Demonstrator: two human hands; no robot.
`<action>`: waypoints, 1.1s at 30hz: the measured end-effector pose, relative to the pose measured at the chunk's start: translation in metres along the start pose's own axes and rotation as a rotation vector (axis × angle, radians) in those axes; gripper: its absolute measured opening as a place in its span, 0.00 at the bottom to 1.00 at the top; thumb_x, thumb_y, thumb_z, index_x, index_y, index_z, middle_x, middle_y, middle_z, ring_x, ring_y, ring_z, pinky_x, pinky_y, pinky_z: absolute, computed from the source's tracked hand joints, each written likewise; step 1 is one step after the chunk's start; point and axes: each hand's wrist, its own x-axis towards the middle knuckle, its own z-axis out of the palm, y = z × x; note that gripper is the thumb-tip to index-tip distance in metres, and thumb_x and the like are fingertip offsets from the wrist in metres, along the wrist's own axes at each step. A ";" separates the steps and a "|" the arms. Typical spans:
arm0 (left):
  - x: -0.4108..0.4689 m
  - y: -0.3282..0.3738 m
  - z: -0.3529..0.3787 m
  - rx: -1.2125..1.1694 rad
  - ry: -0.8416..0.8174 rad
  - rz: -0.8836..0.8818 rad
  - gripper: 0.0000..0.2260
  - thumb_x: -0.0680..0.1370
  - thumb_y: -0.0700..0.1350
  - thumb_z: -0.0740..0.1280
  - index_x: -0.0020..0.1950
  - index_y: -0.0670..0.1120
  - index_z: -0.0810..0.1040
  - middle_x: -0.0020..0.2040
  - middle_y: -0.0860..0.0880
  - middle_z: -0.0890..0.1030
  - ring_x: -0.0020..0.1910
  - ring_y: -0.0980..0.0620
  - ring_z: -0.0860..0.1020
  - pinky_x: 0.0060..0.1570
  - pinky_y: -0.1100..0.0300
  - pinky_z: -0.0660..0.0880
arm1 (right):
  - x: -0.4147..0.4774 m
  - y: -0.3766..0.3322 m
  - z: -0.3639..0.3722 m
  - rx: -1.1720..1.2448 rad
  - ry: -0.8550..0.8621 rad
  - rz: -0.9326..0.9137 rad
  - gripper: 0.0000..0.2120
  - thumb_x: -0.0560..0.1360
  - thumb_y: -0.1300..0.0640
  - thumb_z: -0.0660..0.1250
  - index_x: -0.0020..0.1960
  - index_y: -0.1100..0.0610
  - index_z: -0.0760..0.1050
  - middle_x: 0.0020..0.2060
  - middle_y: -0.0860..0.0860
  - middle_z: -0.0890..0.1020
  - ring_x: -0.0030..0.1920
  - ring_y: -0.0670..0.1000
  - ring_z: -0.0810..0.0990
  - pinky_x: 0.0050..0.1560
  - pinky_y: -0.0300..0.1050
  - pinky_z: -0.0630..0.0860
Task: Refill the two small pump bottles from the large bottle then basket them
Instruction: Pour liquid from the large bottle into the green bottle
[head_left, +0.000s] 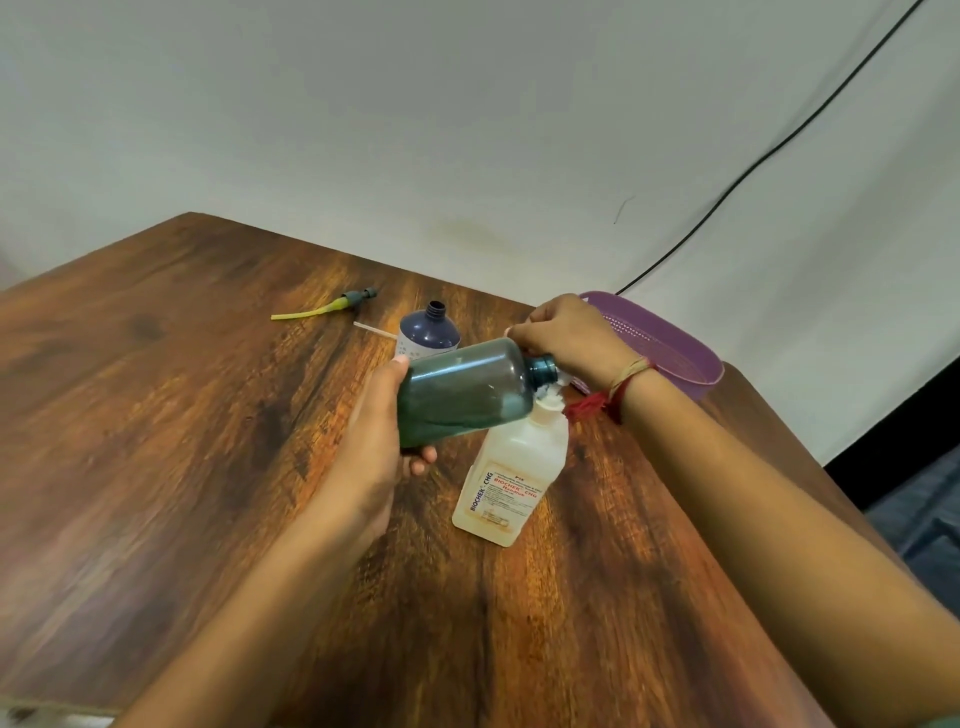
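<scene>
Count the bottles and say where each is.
3: a teal bottle tipped in the left hand, a white labelled bottle standing under its mouth, a dark blue bottle standing behind them.

A dark-grained wooden tabletop (182, 415) carries a white labelled bottle (511, 467), standing upright near the middle. Behind it stands a dark blue bottle (430, 332), its neck uncapped. Farther left lie a pump head with a yellow tube (332, 306) and a thin white tube (374, 331). A purple basket (670, 348) sits at the far right edge.
</scene>
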 end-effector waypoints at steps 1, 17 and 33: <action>0.001 0.001 0.000 0.000 0.002 0.004 0.14 0.81 0.57 0.54 0.51 0.51 0.74 0.45 0.45 0.77 0.27 0.57 0.71 0.23 0.67 0.66 | 0.000 0.000 0.000 0.010 -0.008 -0.005 0.14 0.72 0.55 0.68 0.42 0.69 0.79 0.34 0.56 0.76 0.35 0.53 0.73 0.38 0.48 0.72; -0.003 0.002 -0.003 -0.002 0.043 -0.017 0.14 0.81 0.57 0.56 0.48 0.50 0.75 0.41 0.47 0.77 0.26 0.56 0.70 0.22 0.67 0.65 | -0.005 -0.002 0.007 -0.006 -0.048 0.024 0.07 0.73 0.56 0.67 0.37 0.56 0.77 0.32 0.54 0.75 0.34 0.52 0.73 0.36 0.46 0.71; -0.001 -0.005 -0.001 -0.025 0.046 -0.018 0.16 0.81 0.59 0.55 0.53 0.50 0.75 0.45 0.45 0.78 0.28 0.55 0.71 0.23 0.67 0.67 | -0.001 -0.002 0.005 -0.107 0.006 0.013 0.10 0.72 0.55 0.65 0.32 0.55 0.73 0.28 0.52 0.73 0.31 0.50 0.71 0.34 0.45 0.70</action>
